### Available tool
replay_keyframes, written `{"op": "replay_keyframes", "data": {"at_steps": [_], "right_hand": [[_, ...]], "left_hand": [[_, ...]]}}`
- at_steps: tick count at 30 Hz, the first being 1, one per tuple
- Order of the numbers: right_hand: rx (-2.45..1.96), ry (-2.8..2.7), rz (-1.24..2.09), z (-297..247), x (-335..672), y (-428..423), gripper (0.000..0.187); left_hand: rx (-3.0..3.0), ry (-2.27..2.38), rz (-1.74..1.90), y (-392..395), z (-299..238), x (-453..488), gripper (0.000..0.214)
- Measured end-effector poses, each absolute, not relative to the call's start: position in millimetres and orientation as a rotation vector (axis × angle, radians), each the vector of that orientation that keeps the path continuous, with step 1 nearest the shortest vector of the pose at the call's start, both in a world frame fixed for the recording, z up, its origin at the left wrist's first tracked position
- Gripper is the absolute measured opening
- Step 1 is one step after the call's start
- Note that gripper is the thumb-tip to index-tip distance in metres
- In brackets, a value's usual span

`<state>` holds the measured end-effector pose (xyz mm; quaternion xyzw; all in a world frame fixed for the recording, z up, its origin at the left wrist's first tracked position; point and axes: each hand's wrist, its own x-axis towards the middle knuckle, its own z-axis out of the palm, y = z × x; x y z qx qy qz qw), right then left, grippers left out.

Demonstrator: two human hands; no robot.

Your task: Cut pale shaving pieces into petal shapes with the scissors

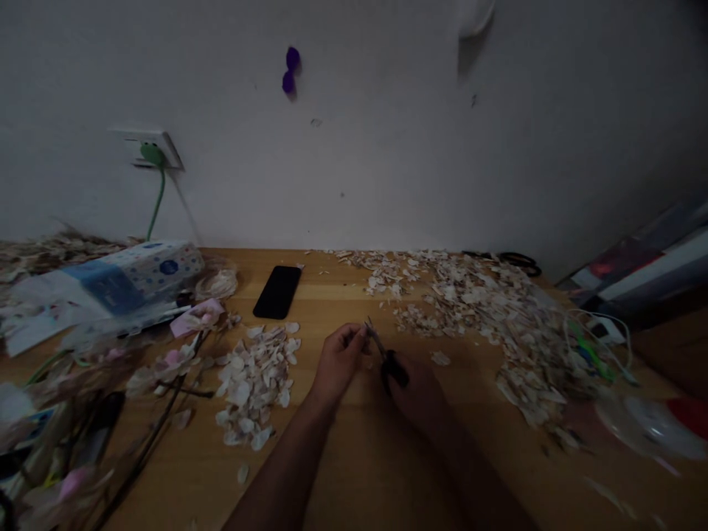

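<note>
My right hand (417, 394) is closed round the black handles of a pair of scissors (378, 341), whose blades point up and to the left. The blade tips reach the fingertips of my left hand (340, 358), where thumb and finger are pinched together. Whatever the pinch holds is too small and dark to make out. To the left of my hands lies a heap of pale, rounded petal-like pieces (257, 383). Beyond them and to the right spreads a larger pile of dry, pale trimmed scraps (470, 295). A single pale piece (440, 358) lies near my right hand.
A black phone (277, 292) lies towards the wall. At left are a blue-and-white tissue pack (133, 276) and artificial flower branches (177, 369). A second black-handled pair of scissors (520, 262) lies at the back right, with a white cable (627, 339) and clear plastic (636, 424) nearer.
</note>
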<state>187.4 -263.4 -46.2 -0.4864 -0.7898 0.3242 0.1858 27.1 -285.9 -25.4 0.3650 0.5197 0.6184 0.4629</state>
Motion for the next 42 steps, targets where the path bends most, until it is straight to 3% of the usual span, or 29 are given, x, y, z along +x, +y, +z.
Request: {"op": "replay_keyframes", "data": {"at_steps": [22,32,42], "right_hand": [[-1.325,-2.261,0.934,-54,195,-260,0.026],[-1.300,-2.264,0.889,-54,194,-260,0.026],[-1.344,-2.296,0.868,-54,194,-261,0.026]], "left_hand": [[1.188,1.384,1.402,-291,-24,16,0.013],[0.621,1.005,1.543,-289,-24,32,0.031],[0.823,1.211,1.482,-290,-19,25,0.022]]}}
